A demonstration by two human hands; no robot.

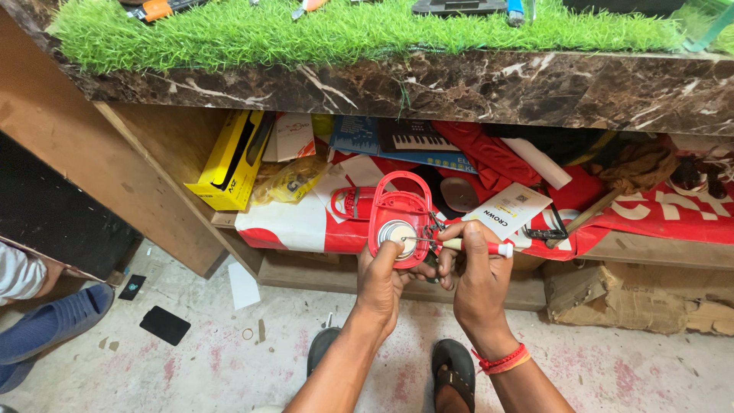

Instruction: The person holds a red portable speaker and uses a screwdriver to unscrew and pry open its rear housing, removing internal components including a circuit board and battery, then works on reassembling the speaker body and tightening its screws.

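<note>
My left hand (pixel 380 281) holds up a red plastic casing (pixel 401 218) with a loop handle on top and a round silver disc in its open face. My right hand (pixel 475 274) grips a small screwdriver (pixel 459 245) with a pale handle and red-and-white end; its thin shaft points left and its tip rests on the silver disc. Small dark wires or metal parts hang at the casing's right edge between the two hands. A red thread band circles my right wrist.
A marble-topped counter (pixel 459 88) covered with green artificial turf (pixel 344 30) stands ahead; tools lie on it. The shelf below is crammed with a yellow box (pixel 229 160), a keyboard-printed box (pixel 409 138), red cloth and papers. Cardboard (pixel 634 294), my sandalled feet, black cards and another person's leg are on the floor.
</note>
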